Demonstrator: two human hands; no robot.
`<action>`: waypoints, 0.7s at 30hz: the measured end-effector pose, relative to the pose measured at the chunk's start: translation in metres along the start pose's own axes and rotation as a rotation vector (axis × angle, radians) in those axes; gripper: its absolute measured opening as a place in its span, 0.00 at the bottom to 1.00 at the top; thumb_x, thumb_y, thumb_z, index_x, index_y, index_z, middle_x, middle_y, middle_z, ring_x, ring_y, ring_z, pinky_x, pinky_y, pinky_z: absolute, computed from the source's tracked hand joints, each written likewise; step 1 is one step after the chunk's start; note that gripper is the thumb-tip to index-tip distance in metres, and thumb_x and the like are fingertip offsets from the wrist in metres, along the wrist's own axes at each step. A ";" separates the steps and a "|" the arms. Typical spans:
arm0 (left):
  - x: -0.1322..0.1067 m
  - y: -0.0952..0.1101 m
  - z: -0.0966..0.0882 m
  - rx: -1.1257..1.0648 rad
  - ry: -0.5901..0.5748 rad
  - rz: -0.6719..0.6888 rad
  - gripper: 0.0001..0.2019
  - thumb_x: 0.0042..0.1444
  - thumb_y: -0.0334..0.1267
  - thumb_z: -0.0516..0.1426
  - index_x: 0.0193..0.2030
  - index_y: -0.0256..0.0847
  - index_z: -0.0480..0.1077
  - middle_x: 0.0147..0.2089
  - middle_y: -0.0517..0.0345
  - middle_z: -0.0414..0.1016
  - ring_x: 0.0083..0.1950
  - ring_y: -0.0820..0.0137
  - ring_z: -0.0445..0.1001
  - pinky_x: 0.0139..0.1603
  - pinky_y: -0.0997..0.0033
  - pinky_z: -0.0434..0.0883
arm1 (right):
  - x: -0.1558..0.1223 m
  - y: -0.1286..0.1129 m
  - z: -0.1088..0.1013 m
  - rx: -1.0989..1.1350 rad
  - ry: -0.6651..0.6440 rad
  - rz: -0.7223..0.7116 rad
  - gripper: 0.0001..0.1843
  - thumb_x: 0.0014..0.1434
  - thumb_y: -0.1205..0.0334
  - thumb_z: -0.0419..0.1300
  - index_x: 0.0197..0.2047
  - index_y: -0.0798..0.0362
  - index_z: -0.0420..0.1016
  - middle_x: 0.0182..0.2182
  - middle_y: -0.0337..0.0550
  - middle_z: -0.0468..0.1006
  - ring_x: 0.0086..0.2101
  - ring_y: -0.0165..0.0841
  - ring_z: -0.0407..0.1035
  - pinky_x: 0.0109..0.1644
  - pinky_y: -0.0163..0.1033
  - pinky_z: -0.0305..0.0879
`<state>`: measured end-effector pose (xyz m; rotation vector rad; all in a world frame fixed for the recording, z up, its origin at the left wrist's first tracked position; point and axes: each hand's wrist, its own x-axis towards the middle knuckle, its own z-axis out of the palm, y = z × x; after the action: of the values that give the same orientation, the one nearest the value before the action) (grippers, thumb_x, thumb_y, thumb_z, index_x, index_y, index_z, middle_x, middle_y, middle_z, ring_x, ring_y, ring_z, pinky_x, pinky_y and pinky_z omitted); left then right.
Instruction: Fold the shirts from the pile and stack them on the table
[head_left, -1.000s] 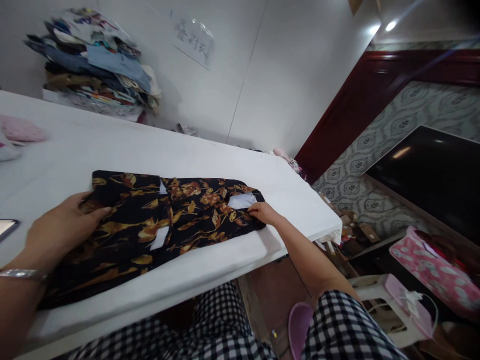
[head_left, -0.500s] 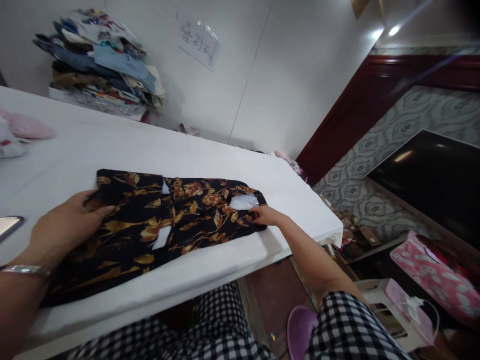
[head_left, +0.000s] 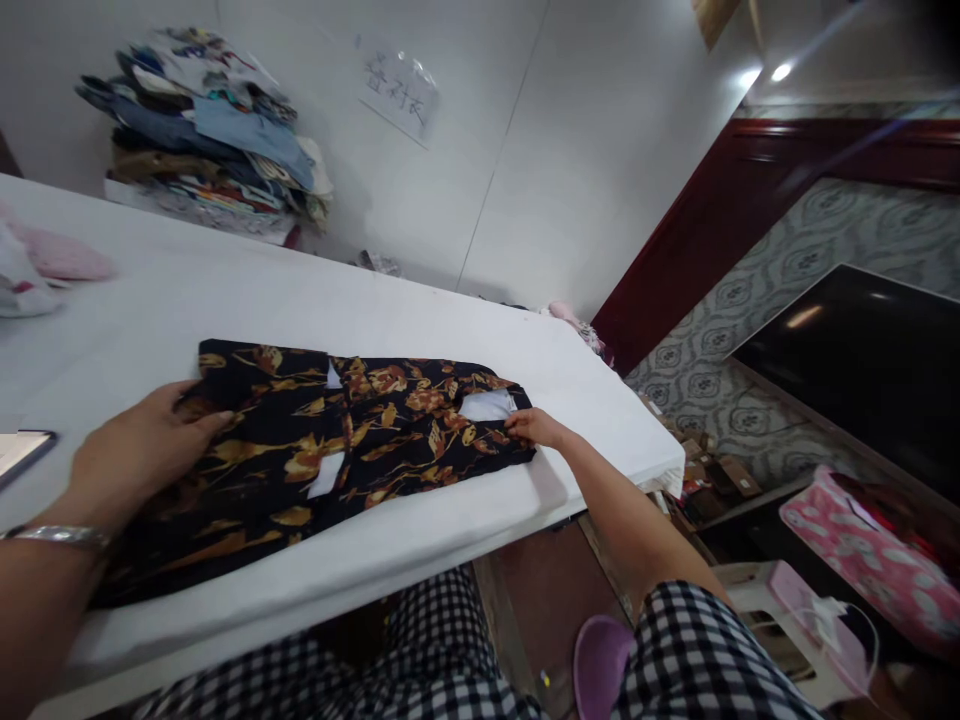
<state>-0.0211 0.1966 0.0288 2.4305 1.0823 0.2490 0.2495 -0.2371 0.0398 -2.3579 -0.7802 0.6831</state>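
A black garment with an orange-brown leaf print (head_left: 375, 430) lies folded flat on the white table (head_left: 300, 300). My left hand (head_left: 139, 450) rests on its left part with the fingers stretched out flat; a silver bracelet sits on that wrist. My right hand (head_left: 536, 428) is at the garment's right end, fingers pinched on the cloth edge beside a white patch (head_left: 487, 404). Two more white patches show near the garment's middle.
A tall stack of folded clothes (head_left: 210, 140) stands at the back left by the wall. Pink and white cloth (head_left: 52, 260) lies at the far left, a phone (head_left: 22, 452) by my left wrist. To the right, the table edge drops to boxes, a stool and a pink bag (head_left: 862, 560).
Both hands stay on the garment in nearly the same spots. The view has shifted slightly, moving everything a little right and down.
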 end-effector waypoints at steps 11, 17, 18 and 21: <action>-0.008 0.010 -0.007 0.065 -0.048 -0.062 0.38 0.53 0.63 0.45 0.65 0.42 0.59 0.53 0.40 0.74 0.44 0.48 0.75 0.39 0.56 0.71 | -0.003 -0.012 0.004 -0.285 -0.016 -0.109 0.17 0.46 0.69 0.64 0.42 0.52 0.75 0.28 0.36 0.74 0.27 0.28 0.63 0.30 0.32 0.57; -0.008 0.010 -0.008 0.073 -0.038 -0.066 0.38 0.53 0.63 0.45 0.65 0.43 0.59 0.52 0.40 0.75 0.44 0.48 0.76 0.38 0.56 0.71 | 0.005 -0.003 0.004 -0.155 -0.033 -0.104 0.01 0.47 0.66 0.61 0.28 0.53 0.73 0.20 0.33 0.68 0.24 0.26 0.58 0.30 0.32 0.55; -0.007 0.010 -0.007 0.066 -0.037 -0.063 0.38 0.53 0.63 0.45 0.65 0.43 0.59 0.51 0.41 0.76 0.43 0.48 0.76 0.38 0.56 0.72 | 0.006 -0.003 0.004 -0.141 -0.039 -0.101 0.01 0.47 0.65 0.61 0.26 0.53 0.73 0.19 0.32 0.67 0.24 0.26 0.57 0.29 0.32 0.55; -0.005 0.007 -0.005 0.054 -0.029 -0.059 0.37 0.53 0.62 0.47 0.64 0.42 0.59 0.52 0.41 0.75 0.44 0.48 0.76 0.40 0.55 0.72 | 0.006 -0.005 0.000 -0.096 -0.047 -0.093 0.07 0.47 0.60 0.61 0.24 0.54 0.71 0.18 0.32 0.65 0.22 0.26 0.56 0.28 0.32 0.54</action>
<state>-0.0218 0.1902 0.0362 2.4379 1.1597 0.1668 0.2520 -0.2298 0.0411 -2.3816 -0.9568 0.6769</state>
